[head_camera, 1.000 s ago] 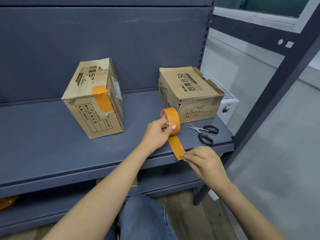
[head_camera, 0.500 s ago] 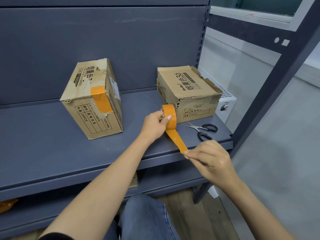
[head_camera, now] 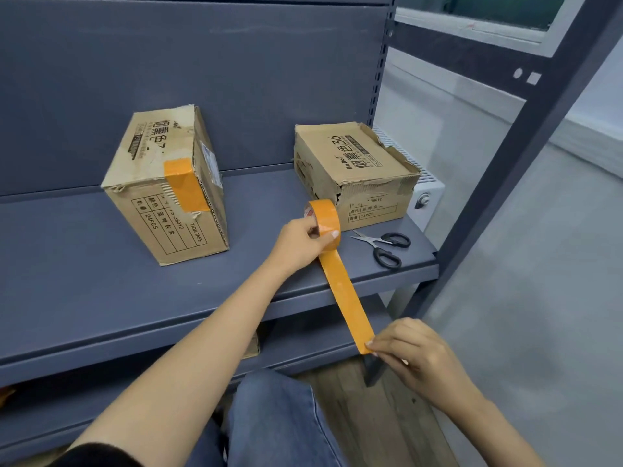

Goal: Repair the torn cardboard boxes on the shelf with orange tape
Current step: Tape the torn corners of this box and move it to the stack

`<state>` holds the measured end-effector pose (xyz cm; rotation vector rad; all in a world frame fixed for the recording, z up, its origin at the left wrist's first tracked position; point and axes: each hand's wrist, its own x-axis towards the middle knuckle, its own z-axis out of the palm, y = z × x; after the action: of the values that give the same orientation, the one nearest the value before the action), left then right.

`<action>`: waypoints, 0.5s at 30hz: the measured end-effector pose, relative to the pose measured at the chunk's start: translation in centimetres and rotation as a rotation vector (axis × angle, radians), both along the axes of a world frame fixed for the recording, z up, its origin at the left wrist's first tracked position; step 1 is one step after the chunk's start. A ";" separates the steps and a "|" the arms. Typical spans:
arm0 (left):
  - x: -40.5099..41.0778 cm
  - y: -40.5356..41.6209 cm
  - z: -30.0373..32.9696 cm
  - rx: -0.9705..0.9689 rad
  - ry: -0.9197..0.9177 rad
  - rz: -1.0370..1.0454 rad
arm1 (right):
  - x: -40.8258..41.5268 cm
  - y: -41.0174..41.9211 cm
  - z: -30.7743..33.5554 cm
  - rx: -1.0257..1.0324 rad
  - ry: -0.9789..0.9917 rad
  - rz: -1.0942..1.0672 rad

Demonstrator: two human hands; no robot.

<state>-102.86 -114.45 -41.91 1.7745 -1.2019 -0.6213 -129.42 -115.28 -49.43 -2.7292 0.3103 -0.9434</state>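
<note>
Tape, orange: a pulled strip (head_camera: 347,298) is stretching taut from its roll down and forward past the shelf's front edge, toward the person.

Right hand (head_camera: 416,352), nearest: is pinching the free end of the strip between thumb and fingertips, held out in front of the shelf and below its front edge, above the wooden floor (head_camera: 391,416).

Knee in blue jeans (head_camera: 279,419): is showing at the bottom centre, beneath the left forearm.

Left hand (head_camera: 300,242): is gripping the tape roll (head_camera: 324,218) with the thumb across its outer face and fingers going into its core. The roll is standing on edge at the shelf surface, just in front of the right box; whether it is touching the shelf cannot be told.

Scissors (head_camera: 384,246), black-handled: are lying flat on the grey shelf (head_camera: 101,281), just right of the roll, near the shelf's right end, blades slightly parted.

Right box (head_camera: 354,170), cardboard: is sitting low and flat behind the roll, its front top edge and right corner looking torn and ragged.

Left box (head_camera: 165,183), cardboard: is standing taller, well apart from the other box, with an orange patch (head_camera: 183,183) running over its top front edge.

Radiator (head_camera: 421,183), white: is showing behind the shelf's right end.
</note>
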 end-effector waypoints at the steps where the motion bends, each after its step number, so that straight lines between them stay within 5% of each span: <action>1: -0.2 -0.1 0.2 -0.024 0.112 -0.005 | 0.2 0.0 0.0 0.008 -0.005 -0.005; 4: -0.4 0.1 -0.2 -0.089 0.243 0.008 | 1.0 0.4 0.3 0.027 -0.102 -0.016; 8: 1.9 0.6 -2.2 -0.112 0.095 0.086 | 1.3 0.8 2.2 -0.015 -0.209 0.016; 15: 4.1 0.5 -4.1 0.010 -0.287 -0.039 | 0.1 0.0 1.5 -0.109 -0.089 0.042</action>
<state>-98.73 -113.96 -46.02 1.8982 -1.4307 -0.4040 -129.35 -115.29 -47.93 -2.7681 0.1892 -1.0970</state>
